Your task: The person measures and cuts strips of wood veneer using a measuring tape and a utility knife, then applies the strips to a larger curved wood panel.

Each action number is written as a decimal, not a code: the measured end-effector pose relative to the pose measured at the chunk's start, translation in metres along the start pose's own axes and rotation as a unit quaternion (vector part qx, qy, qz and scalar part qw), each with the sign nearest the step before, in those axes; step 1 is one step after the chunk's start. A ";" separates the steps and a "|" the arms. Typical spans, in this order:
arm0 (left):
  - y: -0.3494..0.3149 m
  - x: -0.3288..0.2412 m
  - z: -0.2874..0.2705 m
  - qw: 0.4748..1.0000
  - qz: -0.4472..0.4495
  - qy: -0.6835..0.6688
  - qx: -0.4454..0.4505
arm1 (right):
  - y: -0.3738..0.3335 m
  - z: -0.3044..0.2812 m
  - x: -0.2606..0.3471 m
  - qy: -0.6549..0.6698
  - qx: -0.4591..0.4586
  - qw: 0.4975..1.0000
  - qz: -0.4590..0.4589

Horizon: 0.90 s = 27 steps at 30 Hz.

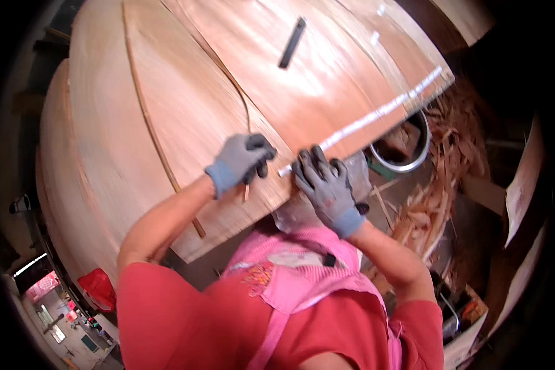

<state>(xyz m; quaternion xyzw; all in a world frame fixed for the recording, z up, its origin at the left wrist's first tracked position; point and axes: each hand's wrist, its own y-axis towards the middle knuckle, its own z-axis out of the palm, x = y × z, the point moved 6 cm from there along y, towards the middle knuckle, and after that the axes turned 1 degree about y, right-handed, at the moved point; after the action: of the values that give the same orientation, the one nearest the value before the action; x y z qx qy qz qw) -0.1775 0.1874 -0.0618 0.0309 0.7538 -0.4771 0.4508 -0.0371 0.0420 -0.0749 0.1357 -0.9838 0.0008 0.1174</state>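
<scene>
A broad stack of thin wood veneer sheets (185,92) spreads in front of me. Along its right near edge runs a strip of white tape (376,114). My right hand (330,191), in a grey glove with dark fingertips, lies over the tape's near part with its fingers stretched out on the veneer. To its left, my gloved left hand (243,161) is closed, fingers curled, near the tape's near end. What its fingers hold, if anything, is hidden. A thin wood strip (246,192) passes beneath that hand. Farther off, a black bar (291,43) lies on the sheets.
A second long thin wood strip (148,114) lies on the veneer at left. Beyond the right edge stand a round metal-rimmed container (424,145) and a heap of wood shavings (435,216). A red object (97,288) and a cluttered worktop (61,314) are at lower left.
</scene>
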 end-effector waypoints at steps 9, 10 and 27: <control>-0.025 0.031 0.028 0.953 0.123 0.252 -0.117 | -0.002 0.000 -0.002 0.022 0.008 0.999 0.028; -0.025 0.030 0.032 0.949 0.110 0.270 -0.117 | -0.002 -0.001 -0.002 0.028 0.007 0.999 0.029; -0.009 0.043 0.044 0.995 -0.088 -0.039 -0.040 | -0.004 0.008 0.002 0.028 -0.002 0.999 0.040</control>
<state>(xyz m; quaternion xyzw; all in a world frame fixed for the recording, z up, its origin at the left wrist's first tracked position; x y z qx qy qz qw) -0.1790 0.1328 -0.0922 -0.0718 0.7540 -0.4853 0.4368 -0.0392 0.0374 -0.0820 0.0960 -0.9847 0.0069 0.1454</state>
